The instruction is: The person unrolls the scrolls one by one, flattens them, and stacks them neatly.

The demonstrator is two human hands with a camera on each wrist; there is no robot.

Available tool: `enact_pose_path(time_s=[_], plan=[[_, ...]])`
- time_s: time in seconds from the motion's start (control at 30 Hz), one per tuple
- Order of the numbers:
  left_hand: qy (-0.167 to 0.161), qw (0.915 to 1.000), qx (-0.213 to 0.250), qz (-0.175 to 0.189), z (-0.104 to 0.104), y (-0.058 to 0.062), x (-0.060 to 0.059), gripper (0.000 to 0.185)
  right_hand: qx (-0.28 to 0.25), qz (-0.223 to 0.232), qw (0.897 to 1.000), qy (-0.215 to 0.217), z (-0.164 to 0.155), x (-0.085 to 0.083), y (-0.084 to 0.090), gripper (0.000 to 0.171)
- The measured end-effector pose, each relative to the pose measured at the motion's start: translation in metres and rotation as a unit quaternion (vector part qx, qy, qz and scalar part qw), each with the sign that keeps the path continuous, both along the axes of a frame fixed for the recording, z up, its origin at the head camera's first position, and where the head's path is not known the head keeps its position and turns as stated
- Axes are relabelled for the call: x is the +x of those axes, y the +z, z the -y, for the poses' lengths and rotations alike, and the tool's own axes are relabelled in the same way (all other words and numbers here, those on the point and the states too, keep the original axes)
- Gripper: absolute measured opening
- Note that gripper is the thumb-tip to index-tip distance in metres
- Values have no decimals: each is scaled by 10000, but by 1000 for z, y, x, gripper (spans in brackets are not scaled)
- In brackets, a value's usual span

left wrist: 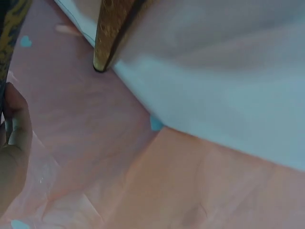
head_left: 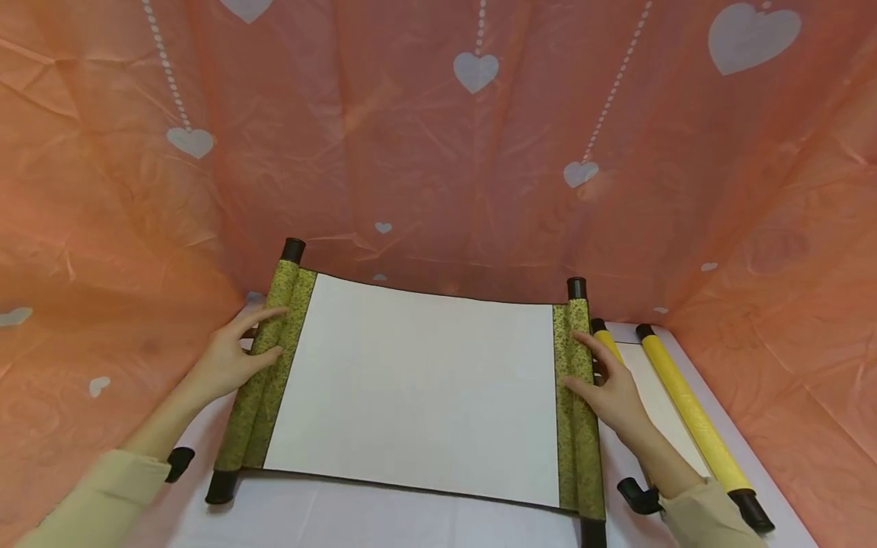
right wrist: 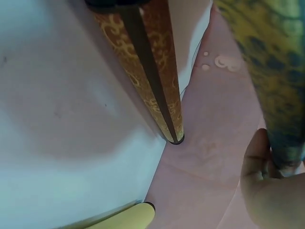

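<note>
A scroll point(head_left: 418, 396) lies unrolled and flat on the white table point(head_left: 342, 517), its blank white sheet spread between the two hands; the left hand point(head_left: 229, 361) rests on the scroll's left roller point(head_left: 263, 373), a green-gold brocade roll with black end knobs, with the fingers straight and slightly apart, the forefinger laid across the top of the roll and the thumb lower against its outer side, so the roll sits just under and inward of the fingertips; the right hand point(head_left: 613, 388) rests in the same manner on the right roller point(head_left: 578, 403), fingers straight and close together, the tips pressing on the brocade while the palm lies outward of it; neither hand curls round its roll; the white sheet begins just inward of both sets of fingertips and runs between them; just outward of the right hand's knuckles lies a second scroll point(head_left: 658, 403), partly unrolled, with a yellow roller point(head_left: 692, 407) well outward of the fingers and another yellow roll mostly hidden under the hand itself; in the right wrist view the brocade roller point(right wrist: 267, 81) stands blurred above a fingertip, and an end of a yellow roll point(right wrist: 131, 217) shows at the lower edge; the left wrist view shows only part of the left hand at the frame's edge, too blurred to read the fingers; an orange cloth with white hearts point(head_left: 479, 152) drapes behind and to both sides; both wrists wear beige sleeves point(head_left: 110, 487).
</note>
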State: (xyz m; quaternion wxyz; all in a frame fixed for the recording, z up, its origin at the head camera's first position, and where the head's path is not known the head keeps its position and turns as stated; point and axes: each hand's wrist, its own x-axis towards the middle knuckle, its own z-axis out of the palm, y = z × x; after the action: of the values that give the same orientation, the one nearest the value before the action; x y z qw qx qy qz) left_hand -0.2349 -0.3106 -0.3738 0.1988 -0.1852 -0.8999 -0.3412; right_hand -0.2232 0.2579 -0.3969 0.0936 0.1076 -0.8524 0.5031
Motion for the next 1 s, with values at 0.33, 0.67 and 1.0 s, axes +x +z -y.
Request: enact_pose_path(time_s=[0.33,0.67,1.0], plan=[[151,9981,-290,519,22,18,-11,61,435,184,9989,60,3,-18,11,76],[256,9895,-1038,973,36,21,-31,65,753,335,9960,337,14,-45,10,78],[231,9793,-1430,1415,43,8,-54,66,969,1113,9884,368,28,-71,-2,82]])
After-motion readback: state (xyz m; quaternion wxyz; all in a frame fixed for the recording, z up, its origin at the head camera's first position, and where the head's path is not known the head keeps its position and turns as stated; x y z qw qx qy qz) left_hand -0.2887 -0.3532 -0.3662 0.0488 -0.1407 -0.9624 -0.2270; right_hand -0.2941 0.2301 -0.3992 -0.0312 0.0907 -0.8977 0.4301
